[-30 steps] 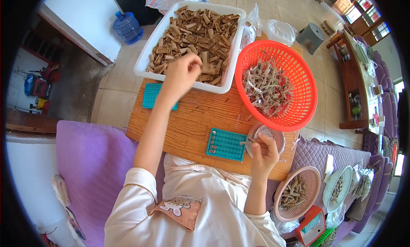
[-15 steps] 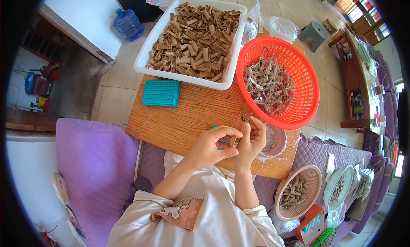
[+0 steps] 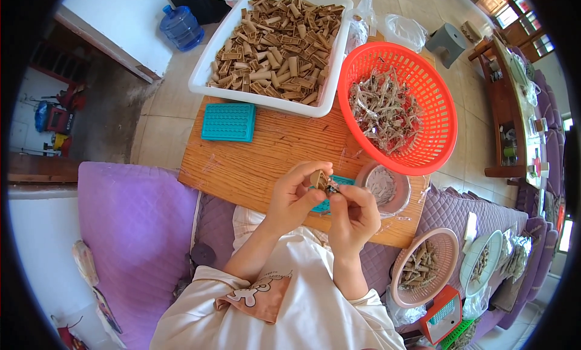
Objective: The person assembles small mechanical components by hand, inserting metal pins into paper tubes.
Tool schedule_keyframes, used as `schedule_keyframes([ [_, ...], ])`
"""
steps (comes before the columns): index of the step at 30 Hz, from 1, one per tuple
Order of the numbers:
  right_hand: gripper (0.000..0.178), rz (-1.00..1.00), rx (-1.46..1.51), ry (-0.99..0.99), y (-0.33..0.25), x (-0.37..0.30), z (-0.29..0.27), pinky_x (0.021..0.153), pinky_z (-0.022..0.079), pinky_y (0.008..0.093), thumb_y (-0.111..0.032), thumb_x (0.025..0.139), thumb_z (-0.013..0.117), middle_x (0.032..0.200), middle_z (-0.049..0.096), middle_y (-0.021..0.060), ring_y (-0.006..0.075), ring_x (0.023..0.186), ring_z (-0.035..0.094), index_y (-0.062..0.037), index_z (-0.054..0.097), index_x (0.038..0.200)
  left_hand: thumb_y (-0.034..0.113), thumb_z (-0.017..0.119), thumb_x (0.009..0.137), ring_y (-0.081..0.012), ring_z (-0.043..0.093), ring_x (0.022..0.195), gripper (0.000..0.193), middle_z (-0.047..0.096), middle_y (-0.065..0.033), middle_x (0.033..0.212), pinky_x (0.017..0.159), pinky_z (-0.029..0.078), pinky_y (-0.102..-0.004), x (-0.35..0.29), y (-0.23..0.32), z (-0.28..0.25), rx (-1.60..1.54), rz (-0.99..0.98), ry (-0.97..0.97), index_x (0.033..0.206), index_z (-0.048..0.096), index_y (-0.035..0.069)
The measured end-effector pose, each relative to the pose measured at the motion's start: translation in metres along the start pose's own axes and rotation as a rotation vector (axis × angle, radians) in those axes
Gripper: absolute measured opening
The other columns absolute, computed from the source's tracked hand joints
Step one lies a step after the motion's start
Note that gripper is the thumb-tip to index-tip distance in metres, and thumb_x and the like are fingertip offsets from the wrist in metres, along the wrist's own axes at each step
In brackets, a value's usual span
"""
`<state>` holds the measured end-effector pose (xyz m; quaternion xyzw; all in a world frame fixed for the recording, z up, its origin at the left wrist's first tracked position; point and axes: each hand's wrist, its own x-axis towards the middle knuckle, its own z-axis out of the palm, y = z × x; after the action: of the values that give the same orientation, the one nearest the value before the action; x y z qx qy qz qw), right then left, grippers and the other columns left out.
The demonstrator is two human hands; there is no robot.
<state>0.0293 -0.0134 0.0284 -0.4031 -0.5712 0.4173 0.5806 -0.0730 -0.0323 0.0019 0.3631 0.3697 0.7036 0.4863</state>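
My left hand [image 3: 290, 198] pinches a hollow tan casing [image 3: 318, 179] between thumb and fingertips, its open side showing. Against the casing's right end, my right hand [image 3: 354, 215] grips a small dark and silvery piece [image 3: 332, 188], too small to make out fully. Both hands meet above the near side of the wooden table. Partly hidden under them lies a teal grid tray [image 3: 344, 180]. Just right of my right hand stands a pink bowl [image 3: 402, 195] with whitish bits in it.
A white tub [image 3: 260, 100] heaped with tan casings stands at the far side. Right of it, a red basket [image 3: 445, 141] holds tangled clear and metallic strips. A teal box [image 3: 228, 122] sits at the left. Another basket [image 3: 448, 253] of tan pieces rests on the sofa.
Both hands have turned: the casing now shows its hollow side, and the small piece is brought against it. My right hand has come away from the red basket's edge.
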Motion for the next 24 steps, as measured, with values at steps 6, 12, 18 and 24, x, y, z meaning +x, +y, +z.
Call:
schedule_keyframes([
  [6, 0.014, -0.102, -0.104, -0.057, -0.004, 0.0, 0.001, 0.04, 0.032, 0.0196, 0.008, 0.069, 0.062, 0.061, 0.052, 0.0042, 0.0077, 0.047, 0.043, -0.0003, 0.057, 0.079, 0.013, 0.066, 0.075, -0.0064, 0.05, 0.08, 0.044, 0.055, -0.0031, 0.093, 0.065, 0.04, -0.0169, -0.002, 0.004, -0.006, 0.075, -0.028, -0.086, 0.115, 0.051, 0.004],
  [12, 0.013, -0.062, -0.079, -0.096, -0.007, -0.005, -0.004, 0.05, 0.035, 0.0161, 0.011, 0.073, 0.056, 0.068, 0.05, 0.0032, 0.005, 0.057, 0.045, 0.0011, 0.054, 0.081, 0.009, 0.068, 0.071, -0.0052, 0.05, 0.077, 0.047, 0.056, -0.0042, 0.093, 0.061, 0.042, -0.0168, 0.004, 0.011, -0.01, 0.131, 0.019, -0.208, 0.115, 0.052, 0.004],
  [18, 0.013, -0.153, -0.23, -0.237, -0.011, 0.007, -0.006, 0.052, 0.036, 0.0177, 0.01, 0.071, 0.059, 0.073, 0.051, 0.0059, 0.0082, 0.059, 0.046, 0.0012, 0.058, 0.081, 0.01, 0.064, 0.077, -0.009, 0.054, 0.083, 0.044, 0.057, -0.0068, 0.1, 0.069, 0.047, -0.0211, 0.003, 0.022, -0.005, -0.015, -0.227, -0.128, 0.118, 0.048, 0.002],
  [24, 0.017, -0.182, -0.273, -0.239, -0.002, 0.006, -0.004, 0.055, 0.043, 0.0215, 0.009, 0.071, 0.059, 0.084, 0.05, 0.0088, 0.0137, 0.069, 0.052, -0.0005, 0.06, 0.085, 0.013, 0.052, 0.085, -0.0121, 0.055, 0.092, 0.04, 0.056, -0.0108, 0.104, 0.075, 0.049, -0.0244, 0.004, 0.022, 0.01, -0.169, -0.253, 0.04, 0.121, 0.041, -0.001],
])
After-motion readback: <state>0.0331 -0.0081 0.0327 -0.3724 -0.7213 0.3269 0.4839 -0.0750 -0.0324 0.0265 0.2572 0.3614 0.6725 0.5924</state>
